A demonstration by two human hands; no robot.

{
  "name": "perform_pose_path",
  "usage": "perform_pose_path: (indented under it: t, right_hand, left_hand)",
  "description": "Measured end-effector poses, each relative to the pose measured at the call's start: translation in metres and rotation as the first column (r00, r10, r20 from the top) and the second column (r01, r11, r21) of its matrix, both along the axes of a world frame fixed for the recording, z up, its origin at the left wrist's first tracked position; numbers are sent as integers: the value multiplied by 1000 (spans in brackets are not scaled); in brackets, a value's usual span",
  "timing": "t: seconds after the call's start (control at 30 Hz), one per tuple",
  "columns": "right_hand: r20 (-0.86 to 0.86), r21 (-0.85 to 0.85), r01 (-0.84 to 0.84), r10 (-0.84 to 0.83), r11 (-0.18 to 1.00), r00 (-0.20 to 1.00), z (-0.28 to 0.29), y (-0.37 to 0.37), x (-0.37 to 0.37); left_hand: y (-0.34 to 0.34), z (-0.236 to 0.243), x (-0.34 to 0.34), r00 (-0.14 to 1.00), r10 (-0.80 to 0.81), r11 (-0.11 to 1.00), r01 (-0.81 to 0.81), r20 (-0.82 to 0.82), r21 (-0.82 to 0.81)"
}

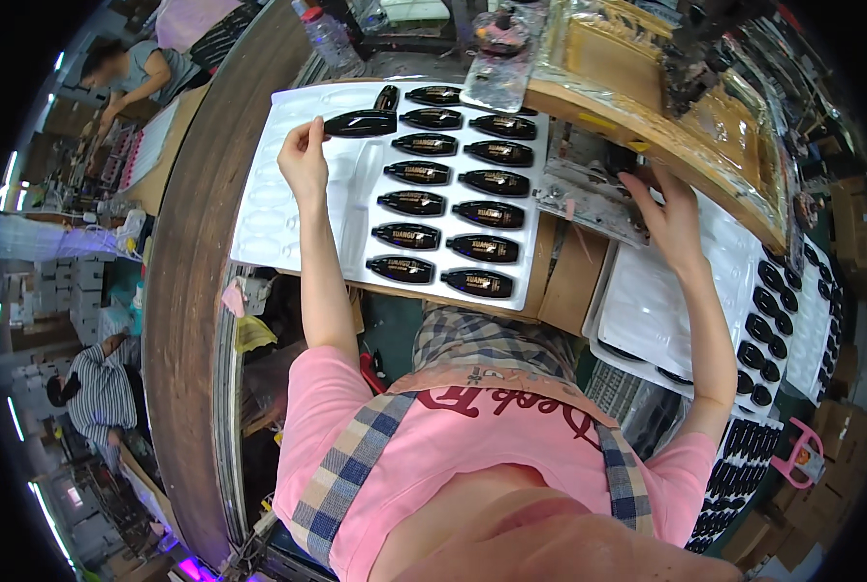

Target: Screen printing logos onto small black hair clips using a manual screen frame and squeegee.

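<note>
My left hand [303, 157] pinches the narrow end of a glossy black bottle-shaped piece [361, 123] above a white moulded tray [269, 223]. Rows of similar pieces with gold printing [418, 173] lie in the tray's right part, and a small upright black piece [387, 99] sits near the held one. My right hand [669, 218] reaches under the wooden-framed screen [637, 121] at a stained machine bed [589, 209]; its fingertips are partly in shadow, and what they grip is unclear.
More white trays [666, 301] with black pieces stand at right, beside a pink stool [800, 451]. A wooden bench [183, 320] runs along the left; two co-workers [147, 76] [99, 403] work beyond it. A water bottle [329, 44] stands at the back.
</note>
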State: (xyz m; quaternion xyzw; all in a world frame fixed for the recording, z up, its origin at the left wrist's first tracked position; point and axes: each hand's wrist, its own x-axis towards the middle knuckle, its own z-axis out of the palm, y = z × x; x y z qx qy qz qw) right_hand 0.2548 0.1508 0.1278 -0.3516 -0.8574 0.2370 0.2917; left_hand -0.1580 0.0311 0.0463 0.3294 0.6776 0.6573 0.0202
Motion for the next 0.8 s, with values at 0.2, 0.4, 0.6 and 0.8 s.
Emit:
perform_pose_path:
  t: [0.2, 0.4, 0.6, 0.8]
  right_hand:
    - [14, 345, 148, -163, 927, 987, 16, -34, 15]
    - [2, 121, 2, -3, 993, 1000, 12, -87, 60]
    - [763, -567, -238, 611, 789, 208, -36, -169, 60]
    - [745, -666, -124, 662, 735, -80, -158, -225, 135]
  left_hand:
    - [-34, -42, 11, 989, 128, 991, -130, 80, 18]
    - [-58, -51, 33, 969, 248, 968, -248, -12, -46]
    - [-52, -46, 52, 892, 176, 956, -256, -417, -144]
    - [-53, -54, 51, 790, 22, 951, -206, -613, -232]
